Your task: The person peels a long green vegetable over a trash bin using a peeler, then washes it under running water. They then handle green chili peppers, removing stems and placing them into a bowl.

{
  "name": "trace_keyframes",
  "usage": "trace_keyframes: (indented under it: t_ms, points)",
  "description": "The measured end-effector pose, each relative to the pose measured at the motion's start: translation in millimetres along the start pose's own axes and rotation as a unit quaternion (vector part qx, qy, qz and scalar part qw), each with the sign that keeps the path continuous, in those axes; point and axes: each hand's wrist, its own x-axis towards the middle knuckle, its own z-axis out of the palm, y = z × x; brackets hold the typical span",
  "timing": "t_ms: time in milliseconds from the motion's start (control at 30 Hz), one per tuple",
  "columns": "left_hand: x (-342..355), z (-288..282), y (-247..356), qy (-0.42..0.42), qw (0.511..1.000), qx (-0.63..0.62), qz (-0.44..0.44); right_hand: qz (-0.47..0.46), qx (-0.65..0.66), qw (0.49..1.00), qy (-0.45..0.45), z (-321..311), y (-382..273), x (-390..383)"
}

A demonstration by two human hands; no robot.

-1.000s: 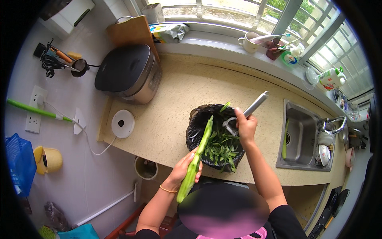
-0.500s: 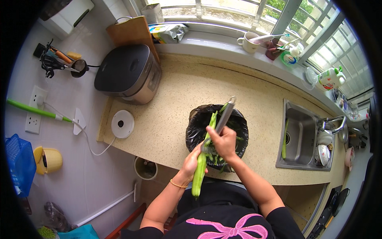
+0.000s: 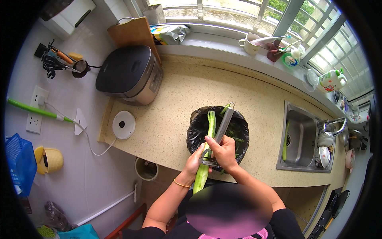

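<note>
My left hand is closed round a long, pale green vegetable with stripped, streaked skin, held lengthwise above a black-bag-lined container on the counter. My right hand is closed on the metal handle of a peeler, whose head lies across the vegetable beside my left fingers, low in the container's opening. Green peelings show inside the bag, partly hidden by my hands and the tool.
Counter with a rice cooker, cutting board and round white base. At right, a steel sink holds another green vegetable and bowls. Cups and bottles line the windowsill. A bucket stands below the counter.
One second ago the peeler was raised at the right; it has since swung left onto the vegetable and slid slightly toward me. The vegetable has become more upright, shifting right with my left hand.
</note>
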Motion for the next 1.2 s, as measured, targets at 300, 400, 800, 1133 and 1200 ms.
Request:
trace_keyframes:
  t_ms: [300, 400, 800, 1133, 1200]
  points:
    - [-8.8, 0.9, -5.3, -0.067, 0.996, 0.003, -0.053, -0.117, -0.089, 0.974, 0.171, -37.0, 30.2, 56.0]
    - [-14.7, 0.8, -2.5, -0.083, 0.995, -0.013, -0.049, -0.133, -0.073, 0.959, 0.237, -67.7, 34.0, 81.1]
    - [-16.4, 11.4, 2.6, -0.004, 0.999, 0.045, 0.015, -0.011, -0.009, 1.0, 0.018, -10.9, 12.7, 9.3]
    - [-19.3, 0.0, 4.7, -0.067, 0.997, 0.028, 0.007, -0.08, -0.025, 0.979, 0.184, -55.3, 3.0, 60.2]
    - [-10.8, -2.8, 2.6, -0.053, 0.998, 0.029, 0.009, -0.022, -0.016, 0.994, 0.107, -33.6, -4.6, 35.4]
